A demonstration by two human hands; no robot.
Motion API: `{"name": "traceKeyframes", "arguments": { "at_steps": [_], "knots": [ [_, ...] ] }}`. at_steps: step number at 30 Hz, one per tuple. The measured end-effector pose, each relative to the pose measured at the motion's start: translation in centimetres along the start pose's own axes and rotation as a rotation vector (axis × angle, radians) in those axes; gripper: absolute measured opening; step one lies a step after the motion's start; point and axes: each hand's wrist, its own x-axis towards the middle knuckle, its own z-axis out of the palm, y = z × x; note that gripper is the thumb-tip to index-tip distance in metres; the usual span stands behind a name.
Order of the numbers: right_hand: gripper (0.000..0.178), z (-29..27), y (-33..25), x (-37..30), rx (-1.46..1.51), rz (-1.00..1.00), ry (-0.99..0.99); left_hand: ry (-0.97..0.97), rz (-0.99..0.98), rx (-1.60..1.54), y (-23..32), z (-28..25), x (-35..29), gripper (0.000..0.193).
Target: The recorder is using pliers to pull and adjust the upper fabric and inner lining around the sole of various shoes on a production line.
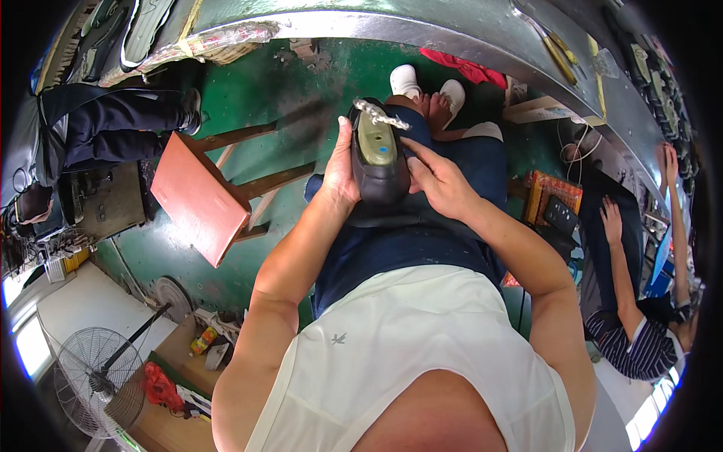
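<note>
A black shoe (382,184) is held over my lap, its rounded end turned toward me. An olive-green shoe last (376,142) with a small hole and a blue mark fills its opening, and a pale twisted cord (381,114) lies across the far end. My left hand (343,167) grips the shoe's left side, thumb pointing up along it, its other fingers hidden underneath. On the opposite side, my right hand (446,181) has its thumb and forefinger at the shoe's edge. Its remaining fingers are mostly out of sight.
Ahead runs a metal-edged bench (422,30) bearing yellow-handled tools (561,56) and several shoes at both ends. A pink-topped stool (199,200) stands left, near another person's dark-trousered legs. A caged fan (99,380) is lower left. Another person (633,339) works on the right.
</note>
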Motion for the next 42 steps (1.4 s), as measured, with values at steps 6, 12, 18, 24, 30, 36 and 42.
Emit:
{"name": "traceKeyframes", "arguments": {
  "at_steps": [6, 12, 18, 24, 30, 36, 42],
  "knots": [
    [0.045, -0.1, -1.5, 0.8, -0.069, -0.009, -0.006, -0.046, -0.01, -0.058, 0.9, 0.7, -0.3, 0.081],
    [0.048, -0.7, -1.4, 1.1, -0.057, 0.003, -0.042, -0.088, -0.023, -0.029, 0.9, 0.9, -0.5, 0.075],
    [0.077, -1.5, -1.2, 0.0, -0.242, -0.235, -0.034, 0.161, 0.503, 0.503, -1.7, 2.7, -2.2, 0.067],
    [0.066, -4.0, -0.6, 0.1, 0.888, 0.075, -0.598, -0.223, 0.651, 0.447, 0.9, 4.9, -4.8, 0.087],
    [0.048, -3.6, 1.8, -0.4, 0.41, 0.537, -0.19, -0.192, 0.743, 0.415, 1.9, 6.1, -5.5, 0.062],
    [0.028, -13.4, -7.0, 2.3, -0.852, -0.452, 0.57, -0.22, 1.038, 1.01, 1.0, 6.7, -8.1, 0.045],
    [0.057, -30.5, -4.7, 6.2, -1.479, -0.196, 0.968, -0.174, 0.92, 1.02, 0.2, 7.5, -7.7, 0.047]
  ]
}}
